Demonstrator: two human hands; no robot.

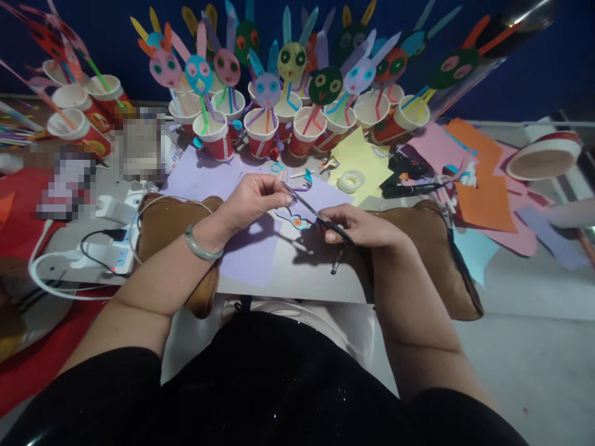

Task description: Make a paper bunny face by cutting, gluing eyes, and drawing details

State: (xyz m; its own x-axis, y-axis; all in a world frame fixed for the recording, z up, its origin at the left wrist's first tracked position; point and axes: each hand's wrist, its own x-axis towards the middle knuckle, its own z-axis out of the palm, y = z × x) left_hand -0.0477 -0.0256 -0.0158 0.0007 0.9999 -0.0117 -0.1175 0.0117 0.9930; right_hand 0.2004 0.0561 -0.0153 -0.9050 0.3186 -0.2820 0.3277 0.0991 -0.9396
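Orange sheets (487,199); yellow sheet (372,166); brown cushions (418,241); red-and-white cups (263,133).

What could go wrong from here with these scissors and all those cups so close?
The dark scissors in your right hand point toward the fingertips of your left hand, so a slip might nick you. The paper cups are crowded just beyond, with tall paper figures rising above the rims; a knock could tip one into its neighbours.

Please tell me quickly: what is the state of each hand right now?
Left hand: closed, fingertips pinched; anything held is too small to tell.
Right hand: closed, holding the scissors.
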